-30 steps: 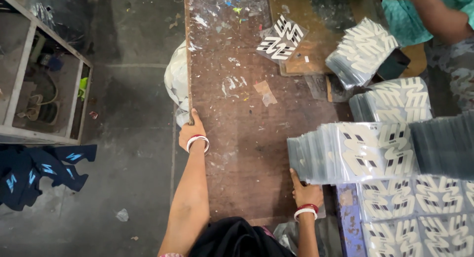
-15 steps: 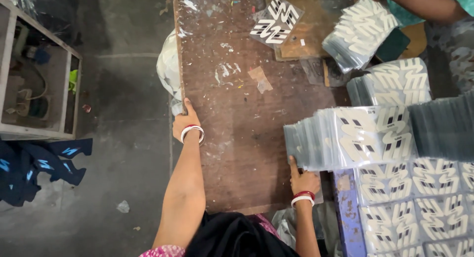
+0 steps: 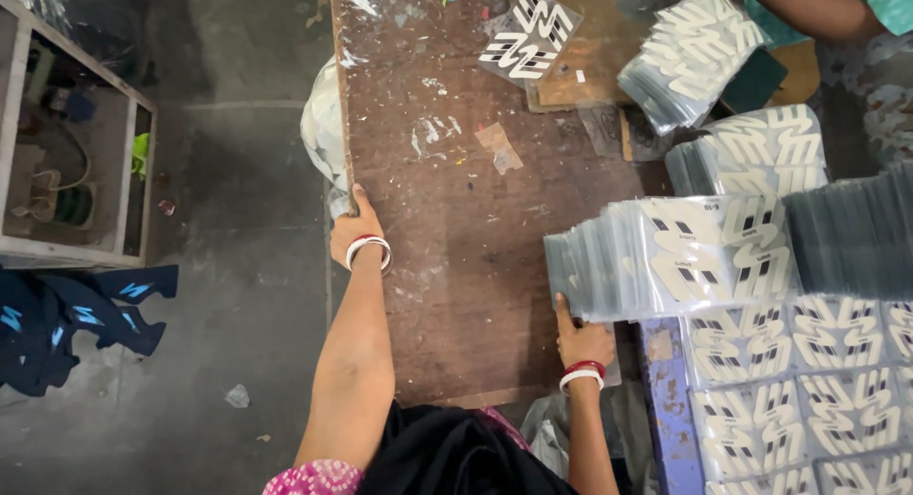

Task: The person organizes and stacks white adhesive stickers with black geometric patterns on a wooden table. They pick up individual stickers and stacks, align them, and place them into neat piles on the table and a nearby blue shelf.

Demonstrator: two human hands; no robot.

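My left hand (image 3: pixel 350 231) grips the left edge of the worn brown wooden table (image 3: pixel 456 229), fingers curled under it next to a white plastic bag (image 3: pixel 321 126) that hangs off that edge. My right hand (image 3: pixel 578 337) rests at the near side of a long fanned stack of clear-wrapped white patterned pieces (image 3: pixel 670 254), touching its lower left corner. Both wrists wear red and white bangles.
More stacks of the same white pieces cover the right side (image 3: pixel 808 400) and the far right (image 3: pixel 692 56). A loose piece (image 3: pixel 529 35) lies on a board at the back. Another person's arm (image 3: pixel 808 8) reaches in top right. Left on the floor: a wooden shelf (image 3: pixel 71 143) and dark blue cloth (image 3: pixel 67 319).
The view has shifted a little, with the table edge further left in the frame. Both hands keep their places, left on the table edge and right at the stack.
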